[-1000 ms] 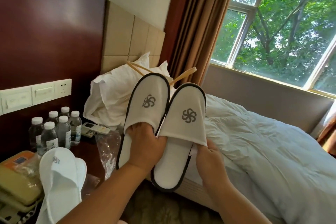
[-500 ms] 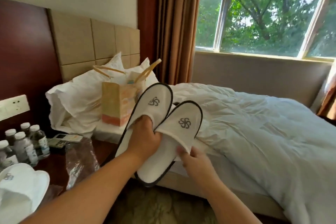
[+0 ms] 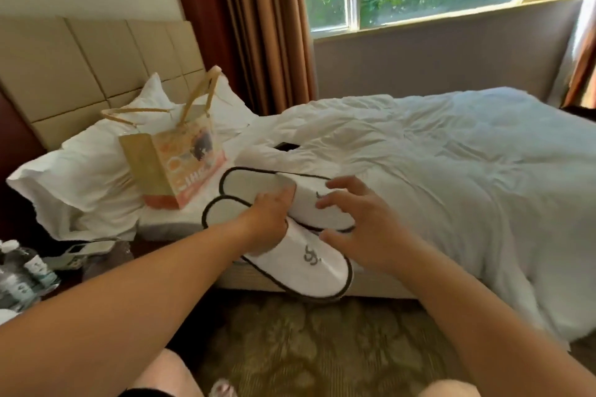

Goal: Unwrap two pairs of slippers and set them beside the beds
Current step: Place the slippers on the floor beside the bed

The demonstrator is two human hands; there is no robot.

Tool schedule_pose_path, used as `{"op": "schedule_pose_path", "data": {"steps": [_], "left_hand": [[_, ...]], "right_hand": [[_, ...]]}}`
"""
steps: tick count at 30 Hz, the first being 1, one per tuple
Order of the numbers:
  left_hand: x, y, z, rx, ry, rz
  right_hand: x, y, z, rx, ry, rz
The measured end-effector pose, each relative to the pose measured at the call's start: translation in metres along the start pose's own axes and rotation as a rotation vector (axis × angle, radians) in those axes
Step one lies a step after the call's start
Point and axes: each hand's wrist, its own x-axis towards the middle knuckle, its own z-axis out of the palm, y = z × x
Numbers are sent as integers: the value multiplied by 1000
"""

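Two white slippers with dark trim and a grey pinwheel logo lie flat side by side, toes pointing right, at the near edge of the bed (image 3: 451, 171). The near slipper (image 3: 306, 264) sticks out past the bed edge above the carpet. The far slipper (image 3: 248, 182) sits just behind it. My left hand (image 3: 271, 219) grips both slippers at their middle, fingers tucked at the openings. My right hand (image 3: 364, 229) hovers over the toe of the far slipper with fingers spread, holding nothing.
A paper gift bag (image 3: 174, 164) stands on the bed against white pillows (image 3: 80, 177). Water bottles (image 3: 19, 274) and a remote stand on the nightstand at left. Patterned carpet (image 3: 306, 348) lies below, with my knees at the bottom edge. A dark flat object (image 3: 285, 146) rests on the duvet.
The slippers went from upright in front of me to flat and lower at the bed edge. My right hand let go of its slipper; the left now holds both. The view swung right.
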Motion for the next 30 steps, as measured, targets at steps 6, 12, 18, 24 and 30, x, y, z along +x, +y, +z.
{"op": "schedule_pose_path", "data": {"steps": [6,12,18,24,30], "left_hand": [[20,8,55,34,-234,212],[57,-15,92,137,-406,291],[92,-42,129,98,-538,325],[122,-55,145,-53,-486,268],[131,-69,167,-29,-534,339]], "right_hand": [[5,33,21,-121,-277,40],[12,54,54,-238,-544,121],[29,72,94,-416,-705,55],[37,94,129,-504,-683,101],[34,112,156,-447,-634,175]]}}
